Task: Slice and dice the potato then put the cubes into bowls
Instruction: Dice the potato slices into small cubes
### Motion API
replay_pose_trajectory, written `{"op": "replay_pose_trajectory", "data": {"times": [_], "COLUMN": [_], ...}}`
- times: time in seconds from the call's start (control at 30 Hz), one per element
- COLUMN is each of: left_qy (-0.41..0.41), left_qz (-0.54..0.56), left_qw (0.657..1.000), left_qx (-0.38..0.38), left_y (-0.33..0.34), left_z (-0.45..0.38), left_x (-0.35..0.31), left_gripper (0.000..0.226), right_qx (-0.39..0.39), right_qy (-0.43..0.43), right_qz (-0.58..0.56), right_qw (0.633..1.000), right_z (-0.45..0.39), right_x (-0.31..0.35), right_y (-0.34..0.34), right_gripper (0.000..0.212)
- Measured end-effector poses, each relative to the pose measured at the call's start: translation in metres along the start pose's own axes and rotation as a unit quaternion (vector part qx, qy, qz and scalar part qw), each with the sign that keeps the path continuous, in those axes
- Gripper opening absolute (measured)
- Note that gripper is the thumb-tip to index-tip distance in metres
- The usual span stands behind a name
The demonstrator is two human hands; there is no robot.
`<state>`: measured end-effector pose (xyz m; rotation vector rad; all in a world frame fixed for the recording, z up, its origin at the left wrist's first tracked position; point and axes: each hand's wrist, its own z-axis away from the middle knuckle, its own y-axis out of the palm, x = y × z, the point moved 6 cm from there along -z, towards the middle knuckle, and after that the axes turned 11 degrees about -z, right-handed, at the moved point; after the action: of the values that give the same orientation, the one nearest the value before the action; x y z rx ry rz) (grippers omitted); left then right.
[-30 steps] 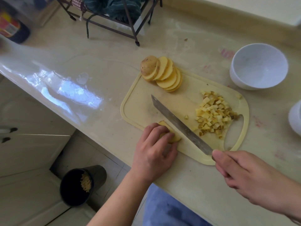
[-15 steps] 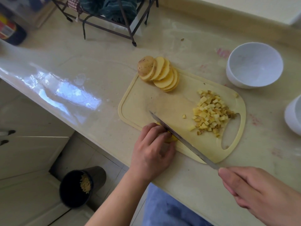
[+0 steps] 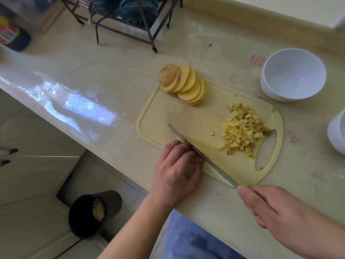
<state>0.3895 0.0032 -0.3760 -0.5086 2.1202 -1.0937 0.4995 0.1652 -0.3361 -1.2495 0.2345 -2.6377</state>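
- Potato slices (image 3: 186, 85), head view: fanned in an overlapping row at the far left corner of the board (image 3: 205, 116), the skin-covered end piece leaning at the row's left.
- Cubes (image 3: 242, 129) lie heaped on the board's right side, just beside its handle slot; one stray cube sits apart to the left of the heap.
- Left hand (image 3: 177, 171): palm down at the board's near edge, fingers curled over a small potato piece (image 3: 196, 160) that shows only as a yellow sliver; it holds that piece down.
- Right hand (image 3: 276, 208): at the near right, closed round the knife (image 3: 201, 156) handle, which is hidden in the fist.
- Blade runs diagonally, its flat against the left fingertips, over the held piece.
- White bowl (image 3: 293, 73) stands on the counter (image 3: 93, 75) beyond the board's right end; a second bowl (image 3: 337, 133) is cut off by the right edge.
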Motion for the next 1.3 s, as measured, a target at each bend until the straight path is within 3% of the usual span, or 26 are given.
{"op": "replay_pose_trajectory", "data": {"times": [0.2,0.53,0.87,1.3], "left_qy": [0.0,0.014,0.011,0.018], "left_qz": [0.0,-0.025,-0.006,-0.005], "left_qw": [1.0,0.999,1.0,1.0], "left_qx": [-0.005,-0.015,-0.021,-0.016], "left_y": [-0.002,-0.003,0.006,0.005], "left_z": [-0.001,0.011,0.003,0.002], "left_x": [0.0,0.001,-0.001,-0.002], "left_gripper": [0.013,0.006,0.01,0.01], "right_qx": [-0.006,0.024,0.04,-0.007], "right_qy": [-0.011,0.049,0.041,0.04], "right_qz": [-0.006,-0.061,-0.038,0.032], "right_qw": [1.0,0.997,0.998,0.999], "right_z": [-0.017,-0.007,0.0,0.015], "right_x": [0.004,0.005,0.005,-0.01], "right_y": [0.004,-0.01,-0.011,-0.023], "right_gripper": [0.063,0.053,0.065,0.097]}}
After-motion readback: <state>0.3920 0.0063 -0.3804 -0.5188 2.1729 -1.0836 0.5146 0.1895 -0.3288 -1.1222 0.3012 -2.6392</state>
